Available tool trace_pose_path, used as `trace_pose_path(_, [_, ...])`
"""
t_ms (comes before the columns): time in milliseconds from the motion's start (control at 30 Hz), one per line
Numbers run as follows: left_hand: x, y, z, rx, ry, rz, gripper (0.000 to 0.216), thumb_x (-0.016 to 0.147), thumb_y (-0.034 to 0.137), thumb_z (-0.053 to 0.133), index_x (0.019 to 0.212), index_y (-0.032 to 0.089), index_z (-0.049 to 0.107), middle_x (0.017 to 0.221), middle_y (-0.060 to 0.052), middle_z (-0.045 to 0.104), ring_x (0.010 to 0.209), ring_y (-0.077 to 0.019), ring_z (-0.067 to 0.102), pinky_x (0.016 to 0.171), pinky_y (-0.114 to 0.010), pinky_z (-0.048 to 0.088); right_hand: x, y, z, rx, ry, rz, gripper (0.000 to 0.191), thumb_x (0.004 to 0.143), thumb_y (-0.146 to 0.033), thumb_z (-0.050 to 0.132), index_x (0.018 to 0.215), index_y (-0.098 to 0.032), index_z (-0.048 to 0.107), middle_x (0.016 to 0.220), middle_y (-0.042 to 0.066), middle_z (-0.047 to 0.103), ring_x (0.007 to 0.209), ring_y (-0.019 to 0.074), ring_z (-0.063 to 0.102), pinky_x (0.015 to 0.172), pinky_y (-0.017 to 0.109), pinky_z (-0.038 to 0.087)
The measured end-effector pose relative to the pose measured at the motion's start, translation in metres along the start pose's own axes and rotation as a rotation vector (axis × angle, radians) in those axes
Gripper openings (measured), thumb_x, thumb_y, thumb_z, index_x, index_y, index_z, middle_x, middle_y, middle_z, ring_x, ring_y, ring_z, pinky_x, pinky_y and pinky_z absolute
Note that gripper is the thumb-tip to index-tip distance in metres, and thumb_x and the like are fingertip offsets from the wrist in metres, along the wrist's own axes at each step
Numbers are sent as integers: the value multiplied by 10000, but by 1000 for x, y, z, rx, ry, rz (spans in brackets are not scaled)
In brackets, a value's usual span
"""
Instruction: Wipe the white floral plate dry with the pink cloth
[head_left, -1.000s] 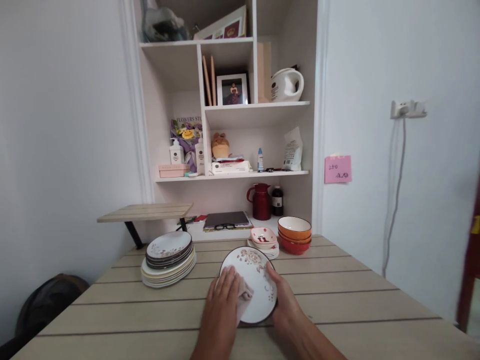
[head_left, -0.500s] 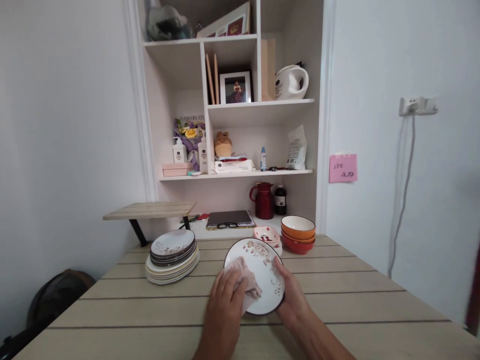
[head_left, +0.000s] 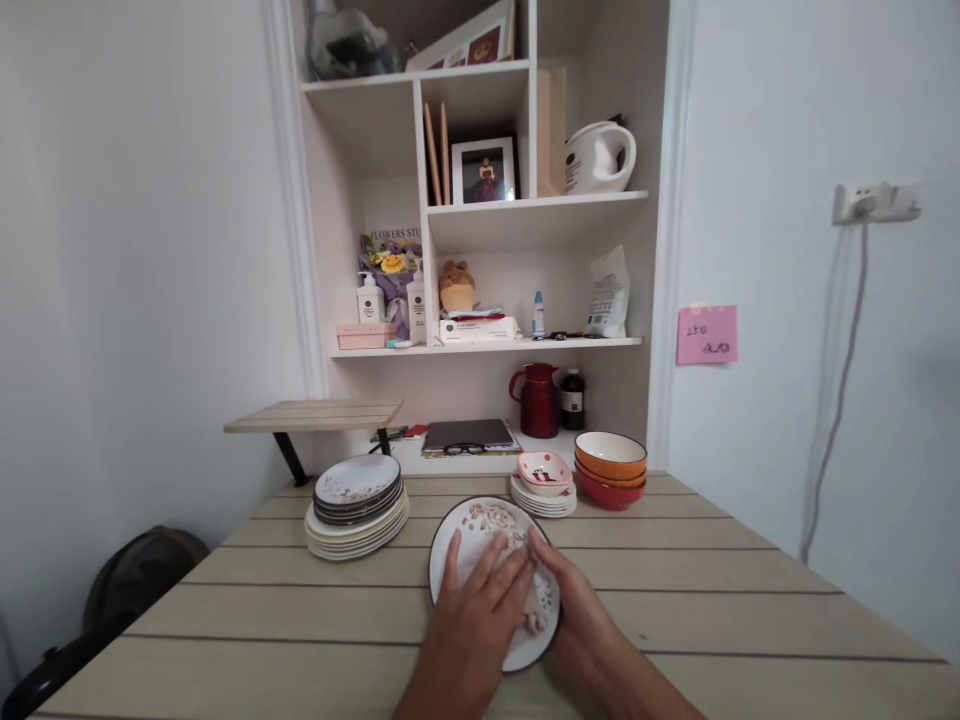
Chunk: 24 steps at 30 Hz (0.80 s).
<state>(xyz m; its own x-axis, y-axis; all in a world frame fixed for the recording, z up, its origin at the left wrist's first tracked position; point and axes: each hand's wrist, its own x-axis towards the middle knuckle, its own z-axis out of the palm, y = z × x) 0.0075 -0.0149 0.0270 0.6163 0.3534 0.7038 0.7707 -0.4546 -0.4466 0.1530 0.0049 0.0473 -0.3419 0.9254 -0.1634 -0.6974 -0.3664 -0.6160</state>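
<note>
A white plate [head_left: 480, 528] with a dark rim and a brown flower pattern is held tilted just above the wooden table [head_left: 300, 620]. My left hand [head_left: 476, 625] lies flat on the plate's face with its fingers spread. A bit of pinkish cloth [head_left: 535, 622] shows at its fingertips; the rest is hidden under the hand. My right hand [head_left: 581, 620] grips the plate's right edge, thumb on the rim.
A stack of plates [head_left: 357, 505] stands to the left. Behind are small plates with a pink dish [head_left: 544, 485] and stacked orange and red bowls [head_left: 610, 468]. A low wooden riser [head_left: 315, 415], a tablet with glasses [head_left: 466, 435], a red jug [head_left: 538, 400] and wall shelves stand behind.
My left hand has slid from the plate's left side toward its middle and right, and now covers most of the cloth. The view has shifted slightly left and down.
</note>
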Motion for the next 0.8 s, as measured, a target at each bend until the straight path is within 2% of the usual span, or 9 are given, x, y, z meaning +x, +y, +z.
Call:
trace_pose_path(133, [-2, 0, 3, -4, -31, -33, 450, 945, 238, 484, 1388, 309, 440, 1432, 0, 513, 1389, -185, 354, 1190, -549, 167, 2, 1, 0, 15, -16, -36, 441, 736, -365, 735, 1120, -166, 647, 941, 102, 771, 803, 237, 718, 699, 327, 533])
trace_pose_path(233, [-3, 0, 5, -15, 0, -115, 529, 904, 248, 557, 1411, 291, 412, 1460, -42, 477, 1375, -221, 379, 1146, -539, 289, 4, 2, -1, 38, -5, -37, 419, 741, -346, 732, 1104, -152, 657, 959, 107, 771, 816, 233, 715, 755, 337, 530])
trace_pose_path(333, [-4, -5, 4, -41, 56, -203, 571, 873, 223, 598, 1411, 266, 414, 1451, -90, 467, 1344, -251, 416, 1083, -514, 390, 6, 0, -3, 96, -13, 30, 434, 765, -389, 692, 1090, -102, 672, 967, 142, 766, 857, 250, 712, 819, 357, 519])
trace_pose_path(400, [-7, -9, 3, -64, 108, -273, 522, 885, 212, 579, 1387, 256, 446, 1414, -106, 485, 1306, -254, 453, 1053, -484, 430, 8, -5, -5, 121, -1, 66, 446, 780, -420, 660, 1066, -78, 682, 939, 162, 766, 871, 274, 710, 843, 389, 512])
trace_pose_path(500, [-11, -14, 4, -82, 175, -337, 373, 913, 203, 527, 1282, 251, 550, 1322, -98, 539, 1223, -242, 518, 997, -441, 484, 9, -15, -8, 140, 24, 38, 431, 806, -418, 622, 1064, -78, 678, 945, 168, 765, 921, 295, 703, 885, 427, 498])
trace_pose_path(600, [-12, -13, 4, -93, 210, -296, 298, 917, 192, 518, 1194, 248, 612, 1261, -86, 566, 1191, -231, 540, 955, -397, 518, 9, -22, -10, 165, -3, 12, 424, 830, -422, 594, 1096, -100, 663, 1019, 160, 755, 974, 293, 694, 906, 446, 493])
trace_pose_path(733, [-8, -7, 3, -85, 266, -186, 323, 908, 176, 534, 1211, 260, 611, 1218, -82, 597, 1171, -229, 560, 937, -382, 532, 9, -19, -10, 149, -52, 28, 437, 825, -438, 601, 1084, -92, 665, 1012, 169, 754, 953, 299, 701, 881, 455, 508])
trace_pose_path(800, [-8, -4, 6, -106, 225, -141, 280, 910, 198, 540, 1161, 272, 639, 1150, -59, 640, 1084, -213, 607, 902, -361, 550, 9, -15, -9, 121, -58, 35, 481, 805, -450, 626, 1102, -72, 660, 983, 178, 758, 930, 302, 706, 862, 440, 519])
